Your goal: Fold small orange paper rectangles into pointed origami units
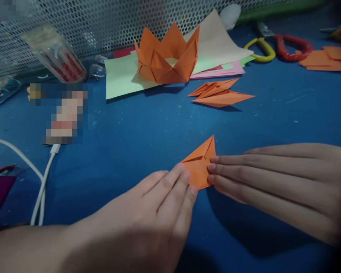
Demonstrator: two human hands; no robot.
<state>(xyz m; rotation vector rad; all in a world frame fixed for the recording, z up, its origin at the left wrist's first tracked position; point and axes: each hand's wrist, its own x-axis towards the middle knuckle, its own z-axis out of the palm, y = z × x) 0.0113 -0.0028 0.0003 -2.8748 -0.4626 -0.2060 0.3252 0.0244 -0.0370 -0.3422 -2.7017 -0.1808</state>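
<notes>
A small square of orange origami paper (198,170) lies between my two hands, with one upper flap folded into a point and a slit-like crease across it. My left hand (161,204) has its fingertips pressed together on the paper's lower left edge. From the other side, my right hand (272,174) reaches in with long, close-set fingers whose tips rest on the right edge. Both thumbs are hidden. Beyond the hands, several narrow folded orange pieces (220,99) lie together, and a pointed orange paper crown shape (166,64) stands behind them.
Coloured paper sheets (121,77) lie under the crown shape. Red-and-yellow-handled scissors (292,47) and orange paper slips (319,60) are at the back right. A glass jar (58,57), a blurred-out phone-like object (66,113) and a white cable (44,182) are on the left.
</notes>
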